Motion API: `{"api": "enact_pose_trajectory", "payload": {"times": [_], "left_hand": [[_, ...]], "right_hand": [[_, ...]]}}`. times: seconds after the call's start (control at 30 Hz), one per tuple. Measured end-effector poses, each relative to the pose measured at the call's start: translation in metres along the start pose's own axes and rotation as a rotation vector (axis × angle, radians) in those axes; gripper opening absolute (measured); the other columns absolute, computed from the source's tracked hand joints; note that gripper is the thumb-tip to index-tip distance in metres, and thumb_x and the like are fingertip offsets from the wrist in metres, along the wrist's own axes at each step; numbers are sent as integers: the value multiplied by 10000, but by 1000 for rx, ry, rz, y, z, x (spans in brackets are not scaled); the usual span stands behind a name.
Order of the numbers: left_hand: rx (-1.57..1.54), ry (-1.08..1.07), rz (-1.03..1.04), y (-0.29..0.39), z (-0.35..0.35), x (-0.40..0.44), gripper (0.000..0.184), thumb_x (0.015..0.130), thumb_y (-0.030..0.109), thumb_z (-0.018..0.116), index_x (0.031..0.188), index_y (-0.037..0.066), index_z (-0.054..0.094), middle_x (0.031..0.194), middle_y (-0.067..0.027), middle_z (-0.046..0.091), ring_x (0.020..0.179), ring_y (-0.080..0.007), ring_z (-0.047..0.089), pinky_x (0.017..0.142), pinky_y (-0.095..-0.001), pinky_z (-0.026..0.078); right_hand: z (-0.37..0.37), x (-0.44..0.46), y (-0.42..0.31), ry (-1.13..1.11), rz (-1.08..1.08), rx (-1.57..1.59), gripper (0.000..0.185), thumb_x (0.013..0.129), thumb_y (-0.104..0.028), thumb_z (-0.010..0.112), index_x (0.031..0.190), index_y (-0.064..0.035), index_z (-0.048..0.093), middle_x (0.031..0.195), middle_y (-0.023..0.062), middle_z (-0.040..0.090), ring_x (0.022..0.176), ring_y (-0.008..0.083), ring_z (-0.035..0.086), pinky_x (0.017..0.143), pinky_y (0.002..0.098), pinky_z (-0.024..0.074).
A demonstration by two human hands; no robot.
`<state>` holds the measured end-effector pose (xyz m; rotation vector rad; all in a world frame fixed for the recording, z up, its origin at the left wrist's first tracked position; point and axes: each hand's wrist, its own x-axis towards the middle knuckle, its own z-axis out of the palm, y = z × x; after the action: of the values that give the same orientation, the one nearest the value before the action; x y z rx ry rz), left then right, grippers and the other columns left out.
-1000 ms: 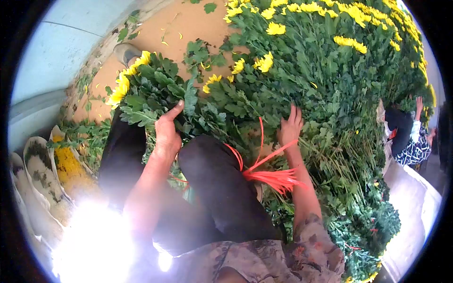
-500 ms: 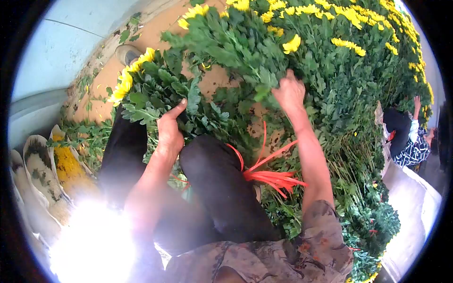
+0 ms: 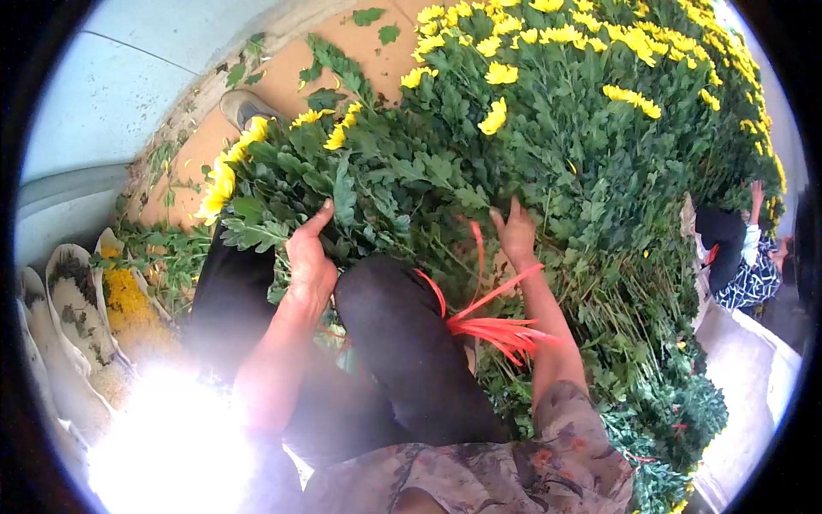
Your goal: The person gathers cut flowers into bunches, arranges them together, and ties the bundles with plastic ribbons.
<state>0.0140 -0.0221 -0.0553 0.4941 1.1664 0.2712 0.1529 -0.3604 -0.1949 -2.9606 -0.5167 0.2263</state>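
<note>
My left hand (image 3: 312,261) is closed around a bunch of yellow chrysanthemums (image 3: 291,176) above my knees, its thumb on top of the leaves. The flower heads (image 3: 219,190) point to the upper left. My right hand (image 3: 516,236) is at the lower ends of more chrysanthemums (image 3: 402,158), whose blooms lie beside the first bunch. Its thumb and forefinger show, but leaves hide the other fingers and the grip. Red plastic ties (image 3: 501,330) hang at my knee, just below the right hand.
A large heap of yellow chrysanthemums (image 3: 599,128) spreads along the right, stems toward me. Loose leaves (image 3: 368,15) litter the tan floor. Pale sacks or folds with yellow petals (image 3: 128,295) stand at left beside a light wall (image 3: 111,94). Another person (image 3: 745,257) sits at far right.
My right hand has come down toward me from the heap, and chrysanthemums have moved with it to lie against the bunch in my left hand. The left hand has barely shifted.
</note>
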Motion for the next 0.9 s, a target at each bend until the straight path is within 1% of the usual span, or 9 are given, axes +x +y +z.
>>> {"api": "enact_pose_trajectory", "payload": {"times": [0.1,0.2,0.4,0.53,0.6,0.63,0.77,0.83,0.9], "left_hand": [[6,-19,17,-1,2,0,360,821,76,694,1156,-10,593,1102,-80,632,980,-229,597,896,-377,470],[14,-14,-41,-6,-4,9,382,820,75,694,1177,-5,582,1116,-75,627,987,-231,595,898,-377,469],[71,3,109,-7,4,1,408,807,64,703,1191,9,578,1124,-69,621,994,-223,581,890,-370,465],[47,-16,-76,2,5,-4,382,820,78,695,1180,2,593,1119,-69,628,968,-238,602,880,-378,474],[38,-28,8,-4,5,2,387,820,88,696,1183,2,590,1122,-74,627,976,-244,603,872,-390,483],[53,-24,29,-6,-1,9,397,816,89,699,1187,3,587,1124,-78,626,978,-245,604,871,-393,486],[109,-128,-35,-3,6,-1,429,832,135,684,1230,36,561,1149,-81,618,999,-251,603,879,-403,488],[138,-149,-34,-1,9,-2,429,835,143,679,1237,49,559,1154,-79,617,1007,-250,600,881,-407,489],[87,-174,-74,-7,4,8,442,828,136,683,1245,66,555,1158,-76,616,1023,-246,594,892,-414,490]], "right_hand": [[3,-11,-10,-520,140,-67,579,903,-513,511,1162,2,556,892,243,646,838,409,630,737,506,480],[-11,-28,-73,-569,136,211,572,923,-515,468,1137,5,570,914,251,645,835,425,626,725,494,486],[-15,-33,-106,-280,367,549,482,914,-423,544,1156,-8,584,1056,239,617,936,405,606,810,460,479],[-32,-41,-65,-1,106,255,443,831,-394,649,1135,-75,604,1063,165,591,1012,354,561,840,439,437],[-87,-36,-68,136,-241,127,430,791,-373,695,1113,-103,607,1126,103,540,1052,313,504,862,437,395],[-115,-33,-68,210,-222,82,456,750,-322,739,1131,-114,599,1200,63,485,1074,294,459,887,446,363],[-122,-4,-19,555,222,21,558,815,-281,701,1278,-33,515,1355,159,440,1228,339,415,1014,456,315],[-93,7,11,377,603,753,629,888,-229,654,1397,1,362,1349,204,451,1229,344,439,1030,420,342],[-80,0,22,380,522,800,589,930,-223,584,1409,17,340,1415,204,391,1281,308,407,1057,367,315]]}}
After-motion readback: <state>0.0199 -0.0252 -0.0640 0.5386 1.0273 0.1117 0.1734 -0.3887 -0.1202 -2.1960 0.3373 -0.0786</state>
